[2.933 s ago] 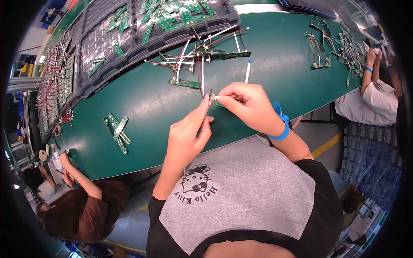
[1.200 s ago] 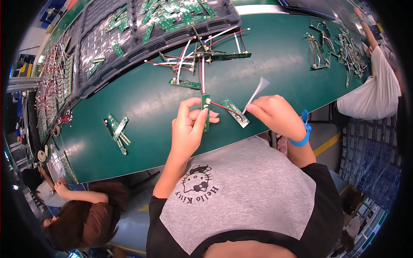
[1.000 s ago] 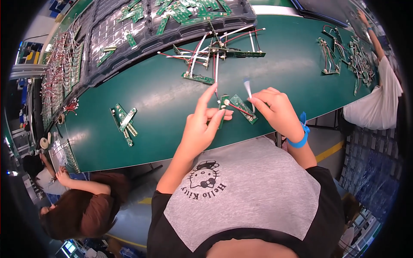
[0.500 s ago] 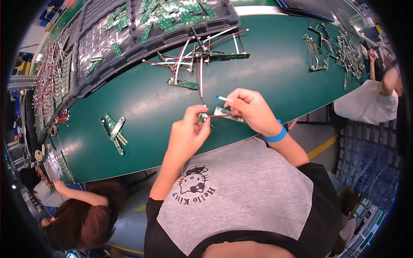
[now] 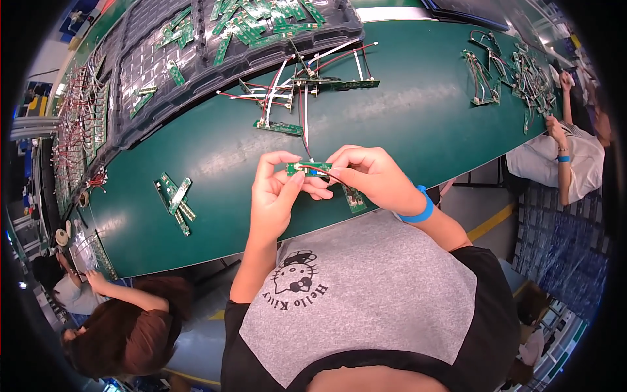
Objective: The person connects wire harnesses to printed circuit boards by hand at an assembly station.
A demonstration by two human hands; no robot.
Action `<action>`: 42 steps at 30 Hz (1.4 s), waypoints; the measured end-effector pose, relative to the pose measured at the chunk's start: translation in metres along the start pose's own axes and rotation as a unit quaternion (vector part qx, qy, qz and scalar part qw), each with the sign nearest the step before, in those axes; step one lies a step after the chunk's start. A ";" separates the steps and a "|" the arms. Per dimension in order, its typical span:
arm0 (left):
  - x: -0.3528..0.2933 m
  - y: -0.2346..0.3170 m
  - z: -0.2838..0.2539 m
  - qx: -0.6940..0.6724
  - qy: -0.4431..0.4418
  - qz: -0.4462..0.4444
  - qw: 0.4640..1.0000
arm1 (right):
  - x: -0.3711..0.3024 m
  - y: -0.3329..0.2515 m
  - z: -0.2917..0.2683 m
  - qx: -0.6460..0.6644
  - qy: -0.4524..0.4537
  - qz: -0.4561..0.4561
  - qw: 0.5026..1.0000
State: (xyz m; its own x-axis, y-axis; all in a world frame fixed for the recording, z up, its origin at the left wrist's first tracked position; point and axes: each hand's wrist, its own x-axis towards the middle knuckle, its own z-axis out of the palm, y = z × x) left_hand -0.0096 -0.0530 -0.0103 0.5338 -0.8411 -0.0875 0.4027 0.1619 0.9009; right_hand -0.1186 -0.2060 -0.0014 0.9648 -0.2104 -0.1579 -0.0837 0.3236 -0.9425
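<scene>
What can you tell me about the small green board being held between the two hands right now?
The small green circuit board is a narrow, flat strip, held roughly level above the green table, just in front of the chest. The left hand pinches its left end between thumb and fingers; the right hand closes over its right end. A thin red wire runs from a pale part near its middle toward the right hand. Finer parts on it are too small to tell.

Green bench (image 5: 418,124), seen from above, with boards and trays.

Bearing dark trays (image 5: 196,59) of green boards at far edge, wired boards (image 5: 300,98) mid-bench, loose boards (image 5: 175,199) at left, one board (image 5: 354,198) near front edge, wire bundles (image 5: 509,75) at right.
</scene>
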 end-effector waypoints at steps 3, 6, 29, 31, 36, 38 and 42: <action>0.000 0.001 0.002 -0.019 -0.001 -0.005 1.000 | 0.000 0.001 0.002 -0.011 0.026 0.019 0.999; -0.001 0.000 0.003 -0.018 -0.003 -0.005 1.000 | 0.000 0.003 0.001 -0.029 0.027 0.028 0.999; -0.006 0.003 0.007 0.013 0.028 -0.013 0.999 | 0.003 0.001 0.002 -0.067 -0.010 0.077 0.995; -0.007 0.002 0.007 0.018 0.035 -0.018 0.999 | 0.003 0.000 0.004 -0.085 -0.012 0.085 0.993; -0.007 -0.004 0.008 0.143 0.095 0.036 0.984 | 0.005 -0.002 0.008 -0.111 -0.022 0.071 0.991; -0.006 -0.005 0.008 0.145 0.092 0.029 0.985 | 0.004 -0.002 0.008 -0.100 -0.025 0.103 0.989; -0.002 -0.006 0.012 0.232 0.089 0.037 0.968 | 0.003 0.000 0.010 -0.120 -0.011 0.077 0.990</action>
State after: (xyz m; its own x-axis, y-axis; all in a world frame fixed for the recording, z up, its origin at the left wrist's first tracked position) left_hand -0.0219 -0.0578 -0.0104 0.6840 -0.7278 -0.0505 0.0038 -0.0657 0.9978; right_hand -0.1129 -0.1976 0.0014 0.9409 -0.1540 -0.3015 -0.2850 0.1203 -0.9509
